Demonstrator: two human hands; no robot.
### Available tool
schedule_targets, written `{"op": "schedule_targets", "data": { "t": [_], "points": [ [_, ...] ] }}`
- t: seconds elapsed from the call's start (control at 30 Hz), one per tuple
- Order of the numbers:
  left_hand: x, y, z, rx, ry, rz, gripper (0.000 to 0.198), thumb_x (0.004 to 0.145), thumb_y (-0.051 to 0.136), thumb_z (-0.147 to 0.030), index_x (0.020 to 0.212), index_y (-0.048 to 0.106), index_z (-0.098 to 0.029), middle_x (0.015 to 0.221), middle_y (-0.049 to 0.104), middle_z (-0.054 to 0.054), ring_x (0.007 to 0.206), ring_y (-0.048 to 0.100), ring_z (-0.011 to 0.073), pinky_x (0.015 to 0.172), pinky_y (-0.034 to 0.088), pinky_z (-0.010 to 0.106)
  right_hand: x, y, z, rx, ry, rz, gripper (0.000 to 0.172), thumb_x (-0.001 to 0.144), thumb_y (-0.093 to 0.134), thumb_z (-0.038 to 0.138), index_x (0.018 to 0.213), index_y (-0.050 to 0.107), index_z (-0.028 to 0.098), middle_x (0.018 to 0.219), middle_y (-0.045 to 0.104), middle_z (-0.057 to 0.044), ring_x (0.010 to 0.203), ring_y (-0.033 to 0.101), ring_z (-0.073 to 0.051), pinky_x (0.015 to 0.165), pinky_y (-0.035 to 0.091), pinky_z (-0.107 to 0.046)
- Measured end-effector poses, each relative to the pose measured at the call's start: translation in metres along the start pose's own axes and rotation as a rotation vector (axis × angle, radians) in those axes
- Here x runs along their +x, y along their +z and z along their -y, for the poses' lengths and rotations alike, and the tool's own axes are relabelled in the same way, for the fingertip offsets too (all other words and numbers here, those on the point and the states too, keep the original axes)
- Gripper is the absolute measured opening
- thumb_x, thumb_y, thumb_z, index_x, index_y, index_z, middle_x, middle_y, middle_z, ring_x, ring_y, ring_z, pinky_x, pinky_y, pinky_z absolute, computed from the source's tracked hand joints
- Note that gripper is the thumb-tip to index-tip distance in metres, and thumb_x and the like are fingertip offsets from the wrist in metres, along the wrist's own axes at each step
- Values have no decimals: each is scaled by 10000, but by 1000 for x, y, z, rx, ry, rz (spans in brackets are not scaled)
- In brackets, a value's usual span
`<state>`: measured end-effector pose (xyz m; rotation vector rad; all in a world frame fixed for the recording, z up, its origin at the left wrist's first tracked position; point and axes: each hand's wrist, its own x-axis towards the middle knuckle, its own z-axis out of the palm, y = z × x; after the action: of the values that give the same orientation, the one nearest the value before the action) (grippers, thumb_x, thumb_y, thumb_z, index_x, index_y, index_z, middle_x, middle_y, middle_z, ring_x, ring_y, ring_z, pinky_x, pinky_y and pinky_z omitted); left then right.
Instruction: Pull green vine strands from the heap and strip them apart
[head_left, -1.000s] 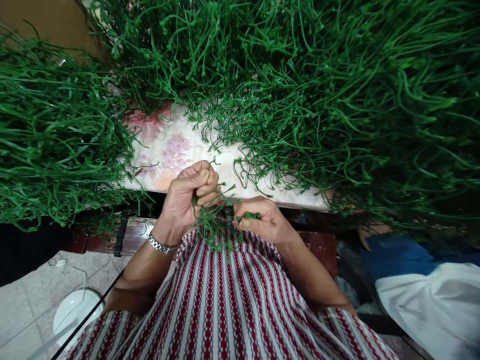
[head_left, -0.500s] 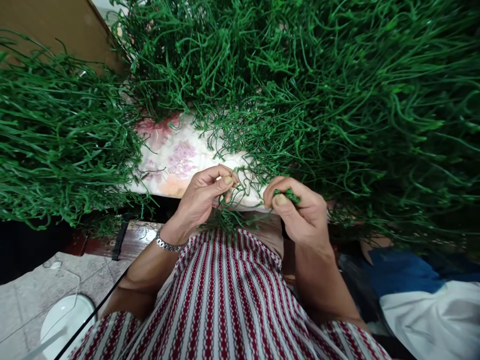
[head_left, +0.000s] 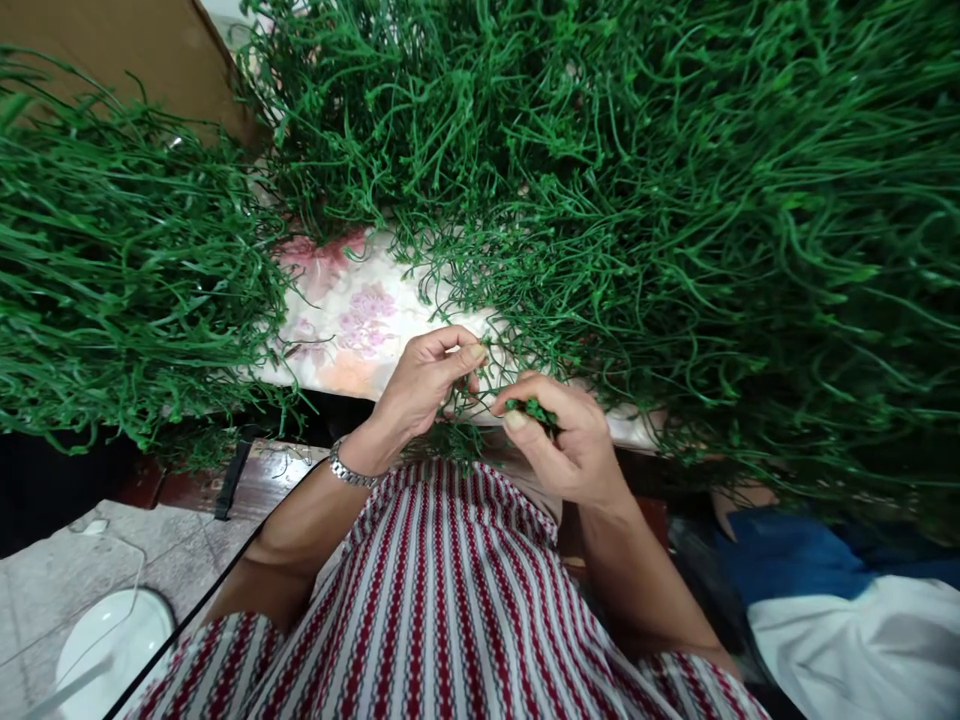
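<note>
My left hand (head_left: 429, 382), with a metal-link watch band at its wrist, pinches thin green plastic-looking stems (head_left: 466, 408) between thumb and forefinger. Some of these stems hang below it over my lap. Close by on the right, my right hand (head_left: 566, 440) is closed around a small bunch of green pieces (head_left: 534, 409), whose ends show above the thumb. The fingertips of the two hands are a short gap apart. Exactly where the stems meet the fingers is hard to make out.
Large heaps of green stems (head_left: 675, 200) cover the table's back and right, with another pile (head_left: 127, 270) at left. A flower-patterned cloth (head_left: 360, 310) shows between them. Cardboard (head_left: 135, 60) stands back left. A white round base (head_left: 116, 640) is on the floor; a person's white clothing (head_left: 855, 640) is at right.
My right hand has moved left and slightly nearer my body, closing toward the left hand. The left hand has shifted a little to the right. Both keep their hold.
</note>
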<state>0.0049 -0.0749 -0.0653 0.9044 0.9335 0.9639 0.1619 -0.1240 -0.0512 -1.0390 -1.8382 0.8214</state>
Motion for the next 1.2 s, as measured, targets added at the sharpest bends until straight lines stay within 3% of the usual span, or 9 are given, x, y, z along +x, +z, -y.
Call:
{"op": "schedule_targets", "data": {
  "t": [0.2, 0.37, 0.53, 0.7, 0.83, 0.9, 0.97, 1.07, 1.2],
  "points": [
    [1, 2, 1, -2, 36, 4, 214, 680, 694, -300, 613, 564, -144, 572, 548, -31, 495, 511, 71, 501, 397, 186, -3, 1, -7, -20, 50, -63, 96, 804, 604, 259, 774, 597, 168, 705, 638, 16, 613, 580, -88, 584, 429, -197],
    [3, 3, 4, -10, 23, -4, 248, 642, 724, -330, 611, 567, -141, 624, 578, -11, 553, 500, 78, 486, 369, 178, 1, 12, -20, -467, -179, 47, 191, 831, 547, 210, 996, 627, 158, 815, 671, -44, 697, 613, -129, 644, 454, -234],
    [2, 3, 5, -28, 33, 15, 266, 623, 742, -339, 600, 572, -135, 664, 582, -3, 588, 487, 75, 505, 364, 177, 5, 20, -33, -750, -290, 86, 230, 818, 472, 136, 986, 628, 159, 756, 645, -34, 694, 592, -147, 655, 440, -252],
    [-1, -3, 8, 104, 66, 41, 215, 694, 687, -344, 782, 656, -151, 714, 604, 11, 607, 517, 94, 538, 417, 197, 4, 18, -39, -662, -298, 55, 220, 787, 475, 106, 959, 604, 155, 750, 625, -34, 707, 573, -147, 676, 442, -247],
    [-7, -11, 11, 305, 218, -44, 275, 764, 617, -328, 997, 645, -186, 953, 608, 45, 711, 568, 113, 654, 472, 232, 3, 12, -41, -518, -265, 11, 172, 781, 520, 111, 938, 586, 132, 766, 629, -48, 681, 565, -143, 651, 446, -250],
    [-12, -14, 10, 447, 332, -90, 220, 782, 591, -285, 964, 643, -174, 988, 582, 53, 792, 565, 127, 727, 460, 248, 4, 9, -40, -471, -256, -13, 151, 792, 524, 120, 930, 583, 134, 789, 641, -57, 684, 568, -144, 650, 451, -255],
    [-18, -14, 8, 584, 363, -40, 134, 769, 595, -235, 871, 636, -159, 884, 577, 37, 803, 541, 135, 750, 432, 254, 5, 9, -37, -443, -246, -36, 124, 811, 519, 143, 917, 583, 145, 777, 644, -54, 668, 565, -141, 630, 448, -256],
    [-27, -10, 7, 628, 271, 42, 37, 742, 594, -174, 718, 578, -151, 688, 519, -14, 686, 480, 112, 672, 392, 233, 7, 11, -32, -393, -232, -52, 97, 835, 519, 182, 898, 587, 155, 754, 644, -48, 648, 564, -136, 614, 447, -255],
    [-30, -9, 9, 426, 150, 43, 129, 710, 602, -147, 608, 524, -139, 593, 453, -40, 586, 411, 82, 580, 342, 211, 5, 14, -31, -283, -214, -47, 167, 852, 527, 231, 990, 581, 154, 785, 639, -52, 677, 575, -138, 638, 467, -262]
  ]
}}
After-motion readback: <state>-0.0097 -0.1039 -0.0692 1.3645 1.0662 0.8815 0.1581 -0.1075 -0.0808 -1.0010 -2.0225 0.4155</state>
